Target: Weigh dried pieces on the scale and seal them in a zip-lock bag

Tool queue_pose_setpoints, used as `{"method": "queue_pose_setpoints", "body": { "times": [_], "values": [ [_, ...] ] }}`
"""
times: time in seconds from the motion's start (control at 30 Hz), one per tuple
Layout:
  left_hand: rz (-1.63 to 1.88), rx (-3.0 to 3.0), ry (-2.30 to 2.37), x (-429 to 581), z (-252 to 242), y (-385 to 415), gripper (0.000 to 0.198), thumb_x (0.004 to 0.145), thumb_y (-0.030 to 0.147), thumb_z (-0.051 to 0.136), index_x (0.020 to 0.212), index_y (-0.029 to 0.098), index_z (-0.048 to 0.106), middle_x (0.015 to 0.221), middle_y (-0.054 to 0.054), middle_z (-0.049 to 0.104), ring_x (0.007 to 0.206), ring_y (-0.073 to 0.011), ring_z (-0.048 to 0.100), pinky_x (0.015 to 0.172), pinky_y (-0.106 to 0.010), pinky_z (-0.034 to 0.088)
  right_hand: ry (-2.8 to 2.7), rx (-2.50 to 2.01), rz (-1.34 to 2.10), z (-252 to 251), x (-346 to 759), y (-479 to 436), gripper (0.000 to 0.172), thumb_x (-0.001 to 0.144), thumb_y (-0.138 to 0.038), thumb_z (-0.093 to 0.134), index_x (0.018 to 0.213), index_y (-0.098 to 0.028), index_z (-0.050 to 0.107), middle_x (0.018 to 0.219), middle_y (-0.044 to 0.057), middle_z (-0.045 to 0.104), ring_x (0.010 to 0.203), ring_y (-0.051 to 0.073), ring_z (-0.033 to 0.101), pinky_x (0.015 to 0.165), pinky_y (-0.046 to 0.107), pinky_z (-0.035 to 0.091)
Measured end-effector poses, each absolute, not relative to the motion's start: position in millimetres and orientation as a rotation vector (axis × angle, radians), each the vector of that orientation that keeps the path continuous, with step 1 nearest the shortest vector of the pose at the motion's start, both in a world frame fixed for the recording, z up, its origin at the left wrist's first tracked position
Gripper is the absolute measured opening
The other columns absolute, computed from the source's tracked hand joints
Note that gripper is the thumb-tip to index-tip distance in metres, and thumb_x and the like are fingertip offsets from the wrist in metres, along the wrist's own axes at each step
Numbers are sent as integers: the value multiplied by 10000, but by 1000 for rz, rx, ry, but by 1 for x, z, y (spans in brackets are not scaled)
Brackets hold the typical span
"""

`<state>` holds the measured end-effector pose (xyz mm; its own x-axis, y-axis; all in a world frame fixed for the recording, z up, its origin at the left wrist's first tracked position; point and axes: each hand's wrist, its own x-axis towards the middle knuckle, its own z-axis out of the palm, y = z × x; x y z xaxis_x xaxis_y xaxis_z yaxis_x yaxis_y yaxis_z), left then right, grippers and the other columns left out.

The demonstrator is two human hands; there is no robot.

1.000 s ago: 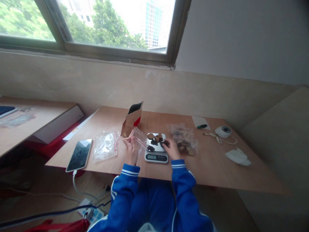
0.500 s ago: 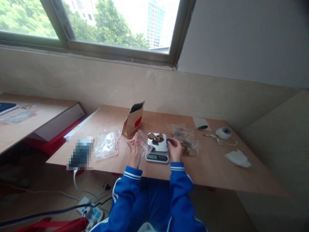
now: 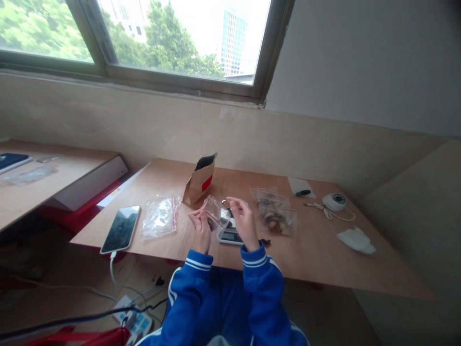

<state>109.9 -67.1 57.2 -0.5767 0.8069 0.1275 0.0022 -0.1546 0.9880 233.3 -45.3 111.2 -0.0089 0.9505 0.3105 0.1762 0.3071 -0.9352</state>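
Table [image 3: 317, 259] bears paper bag [image 3: 197, 186], upright at far middle, mouth open. Scale [image 3: 229, 237] at near middle, partly hidden by right hand [image 3: 245, 223] above it; cannot tell whether those fingers grip anything. Left hand [image 3: 202, 234], left of scale, fingers clamped on clear bag [image 3: 213, 210]. Dark scrap [image 3: 266, 242] lies right of scale.

No text reads clearly here! Digits on the display [image 3: 228, 236] of the scale [image 3: 236, 242] blur out, and beyond the scale, to its left, the paper bag [image 3: 194, 189] wears a red patch [image 3: 207, 183] without a legible word.
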Motion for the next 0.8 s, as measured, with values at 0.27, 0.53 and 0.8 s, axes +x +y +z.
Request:
{"method": "queue_pose_setpoints", "body": {
  "times": [0.27,0.53,0.8],
  "values": [
    [1751,755,1608,98,60,-71,456,822,655,435,906,212,368,706,15,572,648,-139,583,615,-270,464,-1851,-1420,521,32,261,-23,658,761,-464,658,1344,-213,486,1452,172,355,1377,338,302,1098,521,294],
    [1713,771,1577,96,54,-70,492,821,667,414,980,203,371,790,-11,593,695,-147,599,676,-298,471,-2058,-1477,414,7,254,-10,571,763,-361,684,1290,-205,530,1439,166,361,1400,356,225,1096,549,265],
    [1656,806,1596,99,64,-76,497,809,680,423,957,208,376,733,7,550,648,-148,559,614,-288,446,-1927,-1365,460,15,270,-5,268,805,-264,636,1060,-184,659,1049,106,583,1053,267,512,956,435,434]
  ]
}}
